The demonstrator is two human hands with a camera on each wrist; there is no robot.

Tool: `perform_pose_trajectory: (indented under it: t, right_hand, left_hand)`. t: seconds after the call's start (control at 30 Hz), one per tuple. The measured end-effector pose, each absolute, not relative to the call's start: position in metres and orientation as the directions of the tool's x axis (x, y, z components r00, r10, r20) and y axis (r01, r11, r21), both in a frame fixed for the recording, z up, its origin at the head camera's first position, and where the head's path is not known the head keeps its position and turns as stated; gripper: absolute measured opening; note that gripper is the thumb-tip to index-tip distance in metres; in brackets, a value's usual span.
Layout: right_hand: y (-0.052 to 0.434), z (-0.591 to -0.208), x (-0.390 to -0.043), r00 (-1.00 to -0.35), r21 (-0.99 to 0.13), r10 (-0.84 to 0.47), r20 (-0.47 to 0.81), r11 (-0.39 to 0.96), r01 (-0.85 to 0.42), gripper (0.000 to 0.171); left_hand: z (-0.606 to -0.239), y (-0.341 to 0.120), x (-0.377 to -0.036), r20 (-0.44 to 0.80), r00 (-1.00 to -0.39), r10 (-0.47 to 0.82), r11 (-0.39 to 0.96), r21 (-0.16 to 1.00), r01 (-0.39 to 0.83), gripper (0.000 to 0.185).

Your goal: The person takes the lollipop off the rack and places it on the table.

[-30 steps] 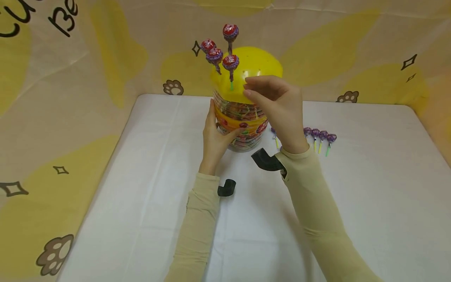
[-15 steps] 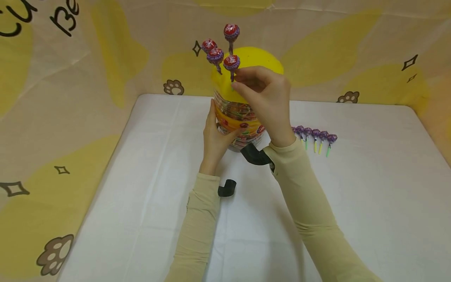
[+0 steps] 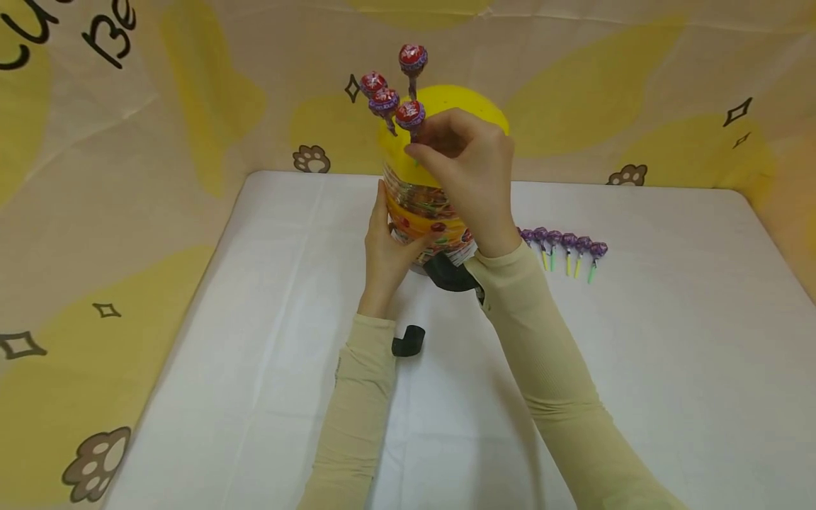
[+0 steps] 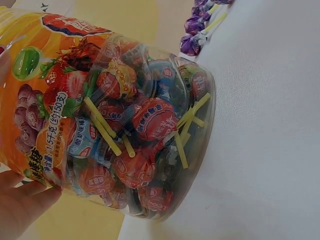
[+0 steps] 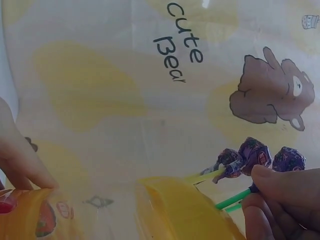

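Cream and yellow cloth printed with paw marks, small stars and a brown bear (image 5: pixel 272 92) hangs behind a white table (image 3: pixel 669 340). Near the table's far edge stands a clear plastic lollipop jar (image 3: pixel 427 212) with a yellow domed lid (image 3: pixel 474 106) and an orange fruit-printed label (image 4: pixel 40 100). Four lollipops stand upright out of the lid's left side, each with a round head in a red and purple wrapper; the nearest lollipop (image 3: pixel 409 113) has a green stick (image 5: pixel 232 199), and the other three lollipops (image 3: pixel 385 88) rise just behind it, the tallest furthest back. Inside the jar, the left wrist view shows it packed almost full with wrapped lollipops in red, blue and orange, their yellow-green sticks crossing at all angles against the wall. The left hand (image 3: pixel 385 248) is wrapped round the jar's left side at label height, thumb up along the wall and fingers curled under the label's lower edge. The right hand (image 3: pixel 468 170) is raised over the lid with the wrist bent down, its thumb and forefinger pinching the nearest lollipop just beneath its head; whether the stick's end is seated in the lid is hard to tell, since the fingers cover that spot. To the right of the jar a row of purple-wrapped lollipops (image 3: pixel 564 244) lies flat on the table, sticks pointing toward the person. Both forearms wear beige sleeves (image 3: pixel 548 382), and a black strap end (image 3: pixel 408 341) shows by the left wrist.
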State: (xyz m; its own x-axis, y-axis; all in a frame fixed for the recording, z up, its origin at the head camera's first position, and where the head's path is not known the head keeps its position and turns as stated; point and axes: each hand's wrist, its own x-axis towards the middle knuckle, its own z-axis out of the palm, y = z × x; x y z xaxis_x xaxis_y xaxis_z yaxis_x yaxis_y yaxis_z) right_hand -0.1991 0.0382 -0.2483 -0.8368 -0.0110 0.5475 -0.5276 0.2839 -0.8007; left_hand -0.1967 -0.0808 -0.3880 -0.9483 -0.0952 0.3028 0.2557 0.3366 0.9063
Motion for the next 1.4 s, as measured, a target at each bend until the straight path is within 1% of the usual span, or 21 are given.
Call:
perform_pose_trajectory:
  t: [0.17,0.33,0.5,0.73,0.97,1.27,1.4]
  right_hand:
    - [0.038,-0.249,-0.201,-0.836,-0.801,0.001,0.549,0.285,-0.526,0.018]
    - [0.038,-0.249,-0.201,-0.843,-0.817,0.014,0.537,0.258,-0.516,0.018]
    - [0.037,-0.250,-0.200,-0.831,-0.812,0.024,0.556,0.228,-0.537,0.017]
    - [0.038,-0.249,-0.200,-0.850,-0.849,0.045,0.525,0.102,-0.519,0.016]
    - [0.040,-0.256,-0.201,-0.810,-0.810,0.034,0.586,0.007,-0.586,0.013]
    - [0.053,-0.264,-0.197,-0.843,-0.835,0.047,0.536,-0.116,-0.537,0.008]
    - [0.064,-0.268,-0.193,-0.851,-0.840,0.045,0.523,-0.145,-0.523,0.009]
  left_hand:
    - [-0.387,-0.081,-0.196,0.282,-0.955,-0.095,0.339,0.911,0.235,0.101]
    - [-0.387,-0.081,-0.195,0.273,-0.958,-0.092,0.341,0.912,0.228,0.101]
    - [-0.388,-0.080,-0.196,0.281,-0.956,-0.088,0.341,0.910,0.236,0.101]
    - [-0.389,-0.080,-0.196,0.291,-0.953,-0.088,0.343,0.907,0.245,0.100]
    - [-0.388,-0.080,-0.196,0.279,-0.956,-0.091,0.339,0.911,0.234,0.101]
    - [-0.386,-0.079,-0.196,0.288,-0.953,-0.095,0.335,0.911,0.241,0.102]
    - [-0.386,-0.080,-0.196,0.303,-0.948,-0.096,0.321,0.911,0.258,0.103]
